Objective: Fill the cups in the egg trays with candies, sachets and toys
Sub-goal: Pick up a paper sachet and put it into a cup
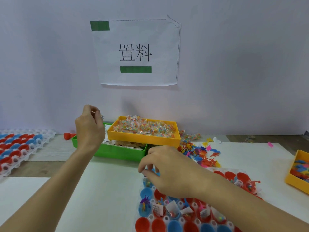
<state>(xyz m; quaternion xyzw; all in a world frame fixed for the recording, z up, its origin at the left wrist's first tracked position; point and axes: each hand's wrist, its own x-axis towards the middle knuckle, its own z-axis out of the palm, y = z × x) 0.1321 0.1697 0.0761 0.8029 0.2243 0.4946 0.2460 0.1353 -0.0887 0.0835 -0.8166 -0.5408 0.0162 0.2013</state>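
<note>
A clear egg tray (151, 217) with red and blue cups lies at the lower right; several cups hold toys, sachets and candy packs. My right hand (167, 171) hovers over its far-left cups with fingers curled down; what they pinch is hidden. My left hand (89, 129) is raised above the green bin (117, 152) of white sachets, fingertips pinching a small clear packet (101, 116). A yellow tray (143, 137) full of candy packs rests on the green bin.
Loose plastic toys (202, 154) lie scattered right of the bins. Another yellow tray (296, 174) of toys sits at the right edge. A second egg tray (20, 148) with red and blue cups lies at the left. A paper sign (136, 52) hangs on the wall.
</note>
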